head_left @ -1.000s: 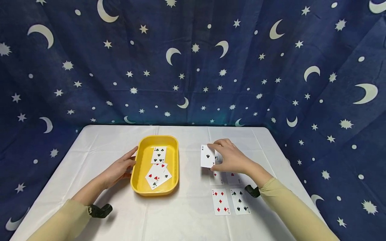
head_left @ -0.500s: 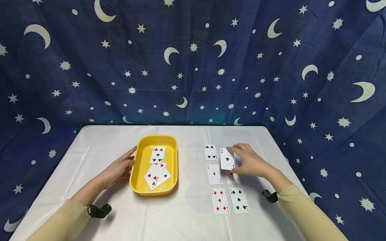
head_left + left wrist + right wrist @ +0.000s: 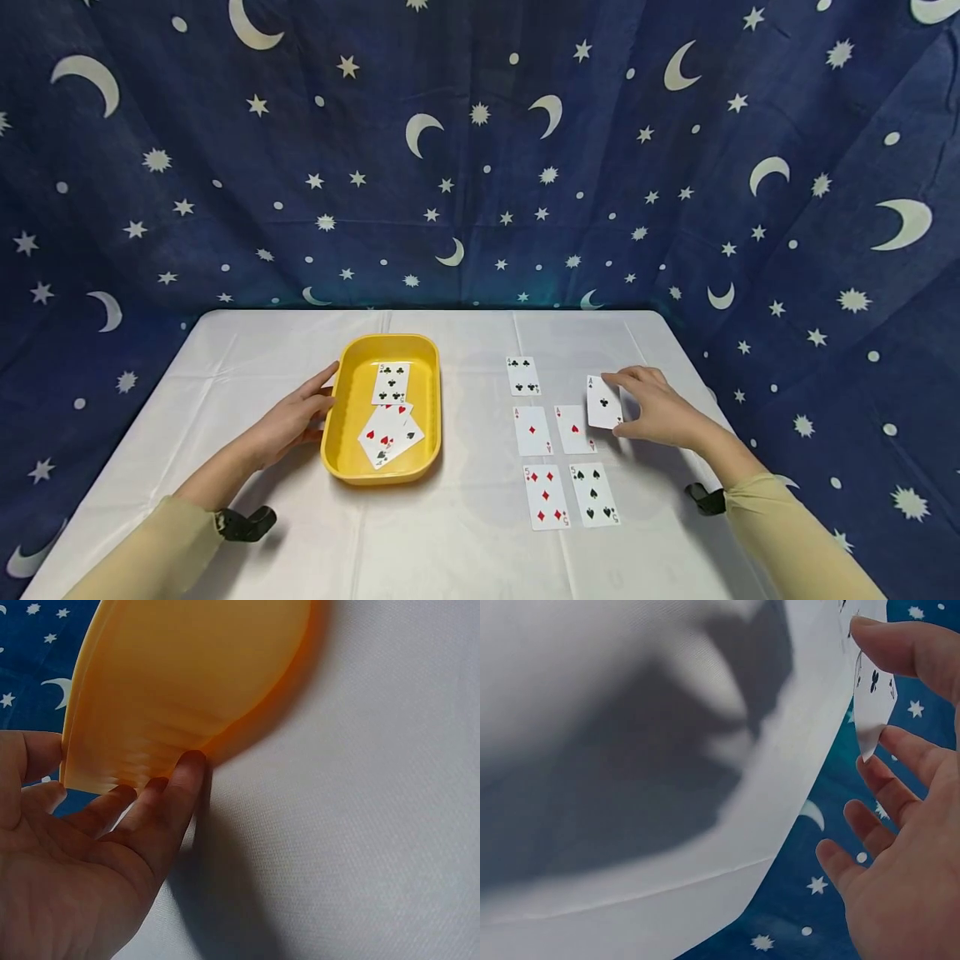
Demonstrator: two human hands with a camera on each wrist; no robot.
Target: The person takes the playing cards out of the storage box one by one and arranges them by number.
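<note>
My right hand [image 3: 660, 408] pinches an ace of clubs [image 3: 602, 402] by its edges between thumb and fingers. The card hangs tilted just above the table, right of the ace of hearts [image 3: 573, 430]. In the right wrist view the same playing card [image 3: 874, 690] shows between thumb and fingertips. My left hand [image 3: 288, 421] rests against the left side of a yellow tray [image 3: 327, 446], its fingers extended along the outer wall; the left wrist view shows the fingertips [image 3: 191, 761] touching that wall. Inside the tray lie a five of clubs [image 3: 391, 384] and overlapping heart and spade cards [image 3: 386, 435].
Face up on the white table [image 3: 472, 542] lie a black four [image 3: 522, 376], an ace of diamonds [image 3: 532, 431], a five of diamonds [image 3: 546, 497] and a five of spades [image 3: 596, 494]. A blue curtain [image 3: 375, 250] with moons and stars hangs behind.
My right hand has carried the ace of clubs rightward, from over the black four to beside the ace of hearts, uncovering cards beneath. My left hand stays at the tray.
</note>
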